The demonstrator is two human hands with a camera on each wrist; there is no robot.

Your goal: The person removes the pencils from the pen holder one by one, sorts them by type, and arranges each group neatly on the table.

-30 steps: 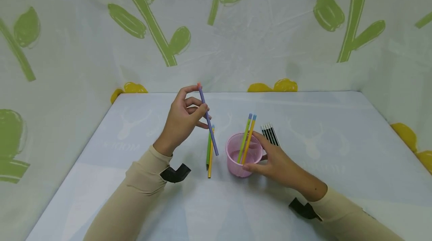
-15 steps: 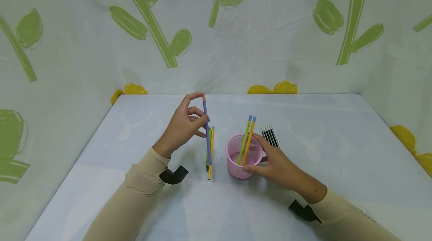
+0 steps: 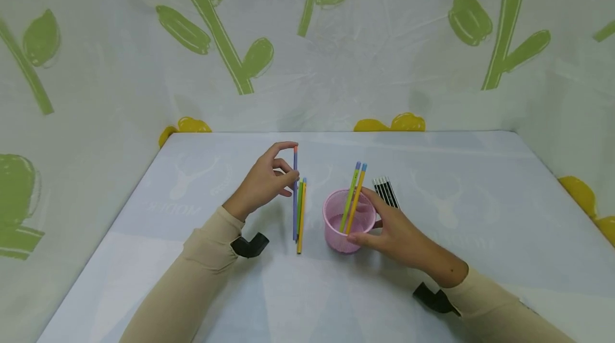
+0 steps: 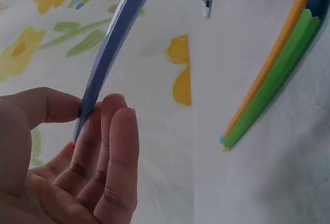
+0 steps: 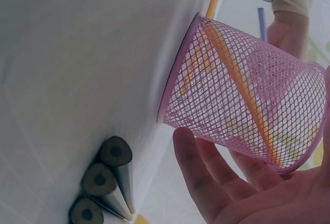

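Observation:
Between thumb and fingers, my left hand pinches a purple-blue pencil near its upper half. One fingertip is at its orange-red end, and the pencil's other end points down. Whether that lower end touches the table cannot be told. Just right of it, a green pencil and a yellow pencil lie side by side on the table. My right hand grips the rim and side of a pink mesh pen cup. A lime-green pencil and an orange-yellow pencil lean inside the cup.
Several black-and-white pencils lie in a row behind my right hand. The pale table meets a white wall covering printed with green leaves. Both sleeved wrists carry dark mounts.
My left hand has come lower, and the purple-blue pencil has swung from a slant to straight up and down in the head view. The right hand and pen cup have stayed put.

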